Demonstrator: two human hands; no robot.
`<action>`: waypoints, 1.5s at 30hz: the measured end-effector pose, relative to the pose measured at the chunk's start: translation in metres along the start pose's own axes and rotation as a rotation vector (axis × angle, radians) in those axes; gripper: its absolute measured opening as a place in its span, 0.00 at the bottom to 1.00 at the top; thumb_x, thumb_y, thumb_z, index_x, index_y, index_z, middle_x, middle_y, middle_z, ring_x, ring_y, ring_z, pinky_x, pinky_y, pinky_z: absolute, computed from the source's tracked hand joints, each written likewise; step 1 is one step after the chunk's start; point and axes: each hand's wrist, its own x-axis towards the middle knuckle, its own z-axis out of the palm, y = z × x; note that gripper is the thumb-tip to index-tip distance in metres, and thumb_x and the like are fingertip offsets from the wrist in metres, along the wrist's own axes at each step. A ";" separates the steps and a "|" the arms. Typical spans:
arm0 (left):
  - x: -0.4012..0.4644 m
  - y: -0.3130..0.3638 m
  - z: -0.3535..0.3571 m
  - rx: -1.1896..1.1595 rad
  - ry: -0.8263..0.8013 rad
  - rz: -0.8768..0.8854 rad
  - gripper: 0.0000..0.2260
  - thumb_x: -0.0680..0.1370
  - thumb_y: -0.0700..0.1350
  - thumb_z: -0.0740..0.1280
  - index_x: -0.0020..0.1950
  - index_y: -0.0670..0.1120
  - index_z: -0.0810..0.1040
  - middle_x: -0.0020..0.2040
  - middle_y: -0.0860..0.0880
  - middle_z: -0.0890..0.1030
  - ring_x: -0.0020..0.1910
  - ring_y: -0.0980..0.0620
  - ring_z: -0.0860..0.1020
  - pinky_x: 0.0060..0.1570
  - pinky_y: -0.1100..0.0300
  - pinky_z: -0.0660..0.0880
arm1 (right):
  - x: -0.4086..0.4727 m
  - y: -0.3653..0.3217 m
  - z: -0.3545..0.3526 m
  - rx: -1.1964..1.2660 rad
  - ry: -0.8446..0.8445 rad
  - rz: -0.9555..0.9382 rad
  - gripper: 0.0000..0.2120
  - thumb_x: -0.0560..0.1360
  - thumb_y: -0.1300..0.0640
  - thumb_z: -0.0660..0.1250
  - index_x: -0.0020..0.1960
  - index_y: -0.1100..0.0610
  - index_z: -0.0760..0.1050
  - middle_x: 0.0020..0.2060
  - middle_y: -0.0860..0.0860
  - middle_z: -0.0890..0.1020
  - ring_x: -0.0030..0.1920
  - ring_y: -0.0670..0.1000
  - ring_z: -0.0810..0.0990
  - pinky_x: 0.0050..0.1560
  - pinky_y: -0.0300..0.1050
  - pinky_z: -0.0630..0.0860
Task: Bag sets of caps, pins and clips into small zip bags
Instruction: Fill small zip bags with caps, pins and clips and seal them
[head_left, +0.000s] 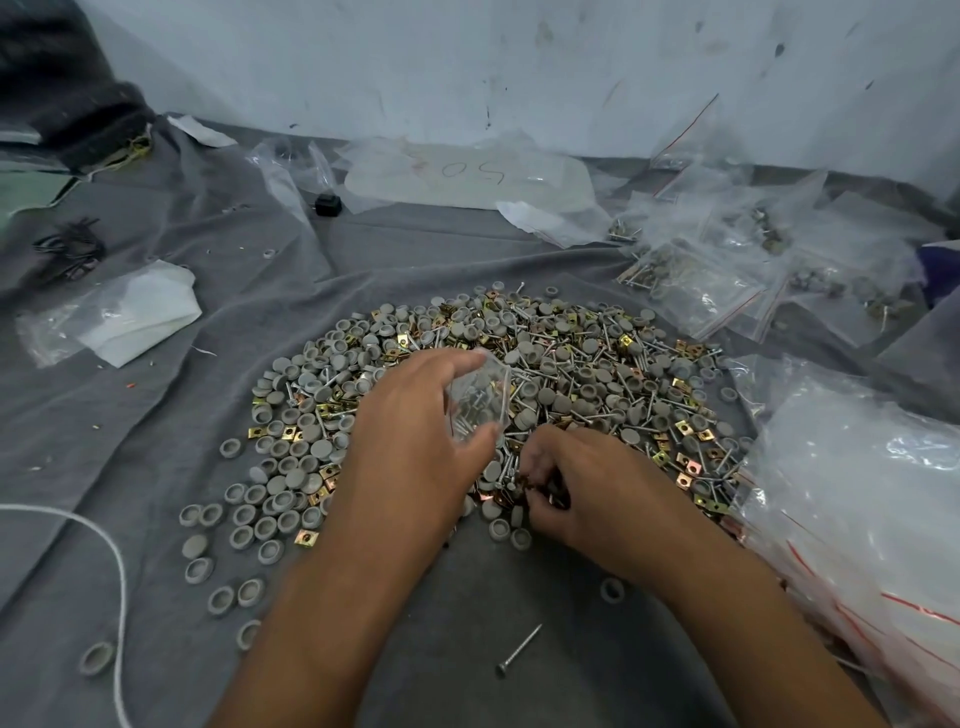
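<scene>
Your right hand (558, 480) is pinching clips out of the pile's near edge. Your left hand (415, 415) grips the small bag (478, 402) just above, pins already inside. Risk: bag mouth sags shut, so clips drop back into the pile (519, 374) mid-cloth.
</scene>
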 end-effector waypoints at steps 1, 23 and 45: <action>0.000 0.000 0.000 -0.003 0.003 0.003 0.24 0.71 0.47 0.77 0.66 0.53 0.78 0.52 0.64 0.73 0.48 0.67 0.69 0.47 0.77 0.65 | 0.000 0.001 0.001 0.010 0.003 -0.004 0.12 0.76 0.48 0.68 0.54 0.38 0.68 0.45 0.37 0.73 0.45 0.39 0.74 0.44 0.41 0.76; 0.001 0.007 0.001 -0.042 -0.029 0.006 0.23 0.71 0.46 0.77 0.65 0.51 0.79 0.59 0.57 0.80 0.49 0.63 0.71 0.55 0.68 0.68 | 0.013 -0.032 -0.013 0.914 0.644 -0.102 0.08 0.73 0.64 0.77 0.48 0.53 0.83 0.45 0.47 0.87 0.49 0.49 0.87 0.50 0.42 0.82; 0.000 0.000 -0.004 -0.041 -0.028 0.013 0.23 0.71 0.45 0.77 0.66 0.51 0.79 0.58 0.58 0.79 0.48 0.66 0.69 0.52 0.80 0.63 | 0.000 0.000 -0.012 0.153 -0.028 0.108 0.12 0.76 0.55 0.75 0.44 0.38 0.76 0.44 0.37 0.79 0.45 0.36 0.78 0.45 0.32 0.76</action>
